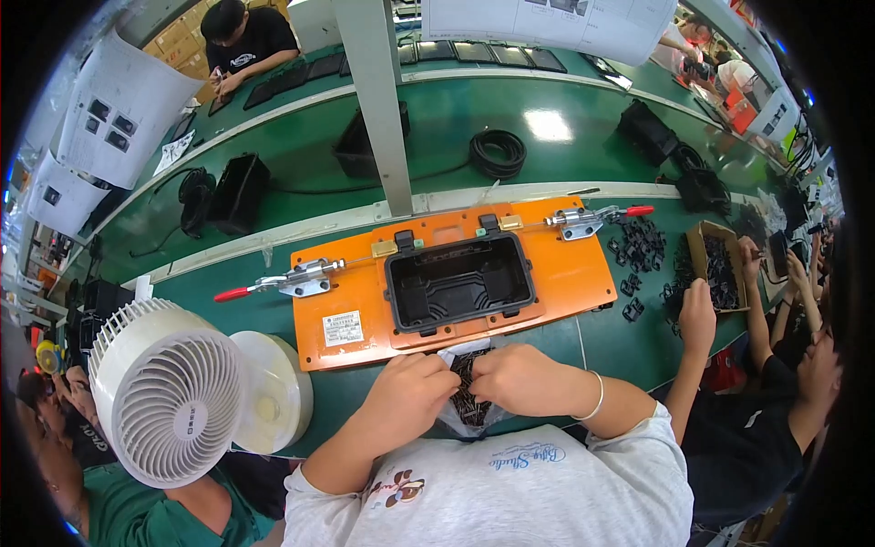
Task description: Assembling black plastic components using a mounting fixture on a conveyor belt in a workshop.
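Observation:
Close to my body, a clear plastic bag (445,421) lies open at the table's near edge, full of small dark, thin metal pieces (470,394) that look like screws or pins. My left hand (415,392) is closed at the bag's left side, its fingers pinching the edge. On the opposite side my right hand (521,378) is closed on the bag too, fingertips hidden. Just beyond both hands, a black rectangular plastic box (460,283) sits open side up in an orange fixture (570,264). Neither hand touches the box.
Toggle clamps with red handles, left (310,278) and right (579,221), flank the box. A white fan (173,392) stands at left. Black clips (638,244) and a cardboard box (720,269) lie at right, beside a co-worker's hand (698,314). A metal post (375,109) rises behind the fixture.

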A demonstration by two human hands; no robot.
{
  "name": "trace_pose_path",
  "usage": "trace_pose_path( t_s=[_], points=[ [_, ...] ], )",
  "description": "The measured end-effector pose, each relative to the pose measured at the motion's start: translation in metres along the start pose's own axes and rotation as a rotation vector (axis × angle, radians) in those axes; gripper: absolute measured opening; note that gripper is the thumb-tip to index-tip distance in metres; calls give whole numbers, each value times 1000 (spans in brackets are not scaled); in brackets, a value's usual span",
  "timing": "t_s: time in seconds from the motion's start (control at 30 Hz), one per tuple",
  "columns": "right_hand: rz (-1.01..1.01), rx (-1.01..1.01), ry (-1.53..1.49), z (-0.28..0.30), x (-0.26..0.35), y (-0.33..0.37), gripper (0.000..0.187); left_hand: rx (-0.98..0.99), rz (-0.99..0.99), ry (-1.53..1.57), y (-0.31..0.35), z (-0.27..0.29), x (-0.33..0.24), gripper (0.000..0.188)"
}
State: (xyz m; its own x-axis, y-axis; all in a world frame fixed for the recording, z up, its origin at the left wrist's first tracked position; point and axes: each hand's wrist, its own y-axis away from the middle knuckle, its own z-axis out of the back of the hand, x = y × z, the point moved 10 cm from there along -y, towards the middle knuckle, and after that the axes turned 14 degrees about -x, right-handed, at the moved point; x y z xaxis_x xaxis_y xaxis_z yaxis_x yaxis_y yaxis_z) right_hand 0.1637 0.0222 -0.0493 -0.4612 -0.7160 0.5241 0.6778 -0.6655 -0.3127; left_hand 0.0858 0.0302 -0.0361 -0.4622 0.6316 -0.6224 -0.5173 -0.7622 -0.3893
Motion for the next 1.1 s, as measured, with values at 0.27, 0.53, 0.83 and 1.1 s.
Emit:
trace_pose_path(
  t_s=[0.27, 0.53, 0.83, 1.1],
  points=[
    [-353, -862, 49, 135, -114, -20, 12, -425, -36, -1, -37, 75, 24, 12],
    [-285, -775, 203, 121, -141, -28, 16, -612, 35, -181, -53, 96, 75, 11],
    [-266, -728, 73, 121, -133, -21, 31, -635, -25, -442, -64, 83, 95, 12],
    [-263, -671, 113, 113, -119, -38, 40, -620, -80, -577, -59, 76, 83, 21]
  ],
)
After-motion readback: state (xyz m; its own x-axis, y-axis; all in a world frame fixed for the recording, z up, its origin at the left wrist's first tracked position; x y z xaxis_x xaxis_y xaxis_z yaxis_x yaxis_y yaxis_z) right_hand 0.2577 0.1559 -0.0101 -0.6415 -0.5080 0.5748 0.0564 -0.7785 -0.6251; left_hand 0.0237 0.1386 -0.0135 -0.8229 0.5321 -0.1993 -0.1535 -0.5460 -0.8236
